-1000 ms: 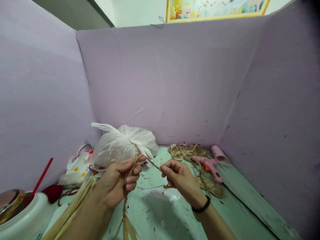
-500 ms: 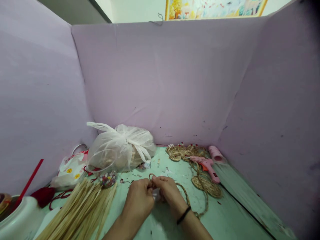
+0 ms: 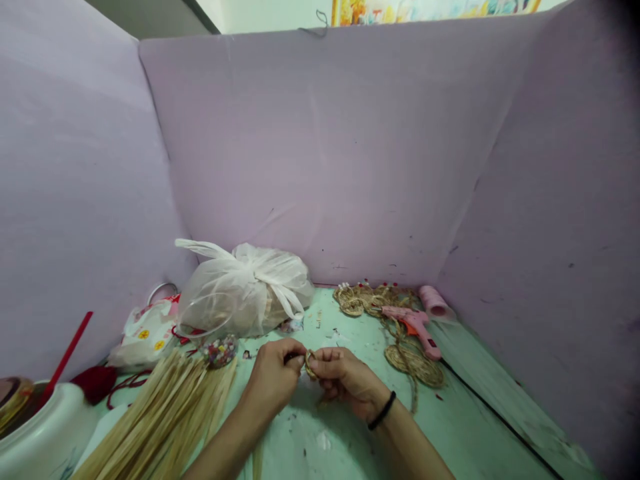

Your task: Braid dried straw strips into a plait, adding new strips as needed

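Note:
Between my two hands is a small loop of braided straw cord (image 3: 310,366), held up over the table. My left hand (image 3: 277,370) pinches it from the left with curled fingers. Thumb and fingers of my right hand (image 3: 343,377) close on its right side; a black band circles that wrist. More braided cord (image 3: 414,383) trails on the table to the right, beside a coiled straw piece (image 3: 425,365). A pink glue gun (image 3: 413,325) lies partly over the cord.
At left lie a bundle of straw strips (image 3: 160,420), a container of beads (image 3: 220,350) and a white jar (image 3: 45,433). A tied plastic bag (image 3: 250,287) sits behind. Further right are coiled straw pieces (image 3: 353,303), a pink thread spool (image 3: 435,303) and a black cable (image 3: 490,407).
My hands have turned and moved slightly apart, showing the cord loop more plainly between the fingertips. The right wrist has shifted right, and the view has tilted a little downward.

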`<control>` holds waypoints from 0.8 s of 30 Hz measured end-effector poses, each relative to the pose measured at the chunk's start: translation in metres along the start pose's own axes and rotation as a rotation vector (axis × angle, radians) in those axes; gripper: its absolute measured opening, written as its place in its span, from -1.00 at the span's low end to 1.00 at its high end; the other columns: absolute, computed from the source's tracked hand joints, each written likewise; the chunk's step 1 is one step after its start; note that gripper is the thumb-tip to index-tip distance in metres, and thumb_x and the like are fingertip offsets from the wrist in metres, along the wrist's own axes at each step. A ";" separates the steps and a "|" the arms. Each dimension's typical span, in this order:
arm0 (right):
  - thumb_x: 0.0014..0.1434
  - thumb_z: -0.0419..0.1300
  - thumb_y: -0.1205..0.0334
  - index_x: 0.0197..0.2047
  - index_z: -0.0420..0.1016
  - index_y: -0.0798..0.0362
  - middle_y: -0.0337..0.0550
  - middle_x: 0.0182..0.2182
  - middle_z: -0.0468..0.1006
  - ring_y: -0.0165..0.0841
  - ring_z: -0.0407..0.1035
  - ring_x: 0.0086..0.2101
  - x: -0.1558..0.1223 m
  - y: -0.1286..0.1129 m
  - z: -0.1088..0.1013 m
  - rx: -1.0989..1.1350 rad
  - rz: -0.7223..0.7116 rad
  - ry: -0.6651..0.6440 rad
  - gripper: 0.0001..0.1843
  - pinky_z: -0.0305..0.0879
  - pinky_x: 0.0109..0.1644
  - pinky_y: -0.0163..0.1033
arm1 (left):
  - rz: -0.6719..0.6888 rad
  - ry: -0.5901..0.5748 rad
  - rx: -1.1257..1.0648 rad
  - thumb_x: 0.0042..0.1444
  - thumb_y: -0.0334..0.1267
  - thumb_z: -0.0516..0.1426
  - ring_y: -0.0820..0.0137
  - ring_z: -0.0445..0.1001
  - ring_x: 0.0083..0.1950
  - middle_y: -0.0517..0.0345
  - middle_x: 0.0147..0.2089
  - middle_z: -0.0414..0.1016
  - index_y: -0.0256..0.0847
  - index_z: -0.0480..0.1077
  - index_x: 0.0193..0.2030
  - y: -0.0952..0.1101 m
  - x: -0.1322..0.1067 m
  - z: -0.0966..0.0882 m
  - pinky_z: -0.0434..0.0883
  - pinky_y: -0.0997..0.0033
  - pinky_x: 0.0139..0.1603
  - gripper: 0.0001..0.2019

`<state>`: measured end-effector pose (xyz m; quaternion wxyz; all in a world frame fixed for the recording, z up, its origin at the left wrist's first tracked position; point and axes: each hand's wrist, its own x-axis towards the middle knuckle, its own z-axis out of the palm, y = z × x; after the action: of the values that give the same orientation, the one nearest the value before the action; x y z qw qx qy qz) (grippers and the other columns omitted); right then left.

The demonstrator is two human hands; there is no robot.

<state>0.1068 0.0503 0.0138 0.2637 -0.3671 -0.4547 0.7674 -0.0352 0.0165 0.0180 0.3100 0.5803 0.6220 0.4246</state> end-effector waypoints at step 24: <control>-0.28 0.27 0.23 -0.55 0.45 0.18 -0.28 -0.66 0.37 -0.57 0.07 -0.64 0.007 0.003 0.012 -0.167 -0.241 0.182 -0.81 -0.06 -0.57 -0.39 | 0.188 0.201 0.411 -0.08 -0.31 0.08 0.27 0.27 -0.35 0.05 -0.48 0.40 -0.13 0.50 -0.51 0.030 -0.020 -0.003 -0.19 0.08 0.11 -0.84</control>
<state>0.0931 0.0483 0.0129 0.3626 -0.3985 -0.5318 0.6534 -0.0213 -0.0050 0.0433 0.0811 0.6413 0.6663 0.3718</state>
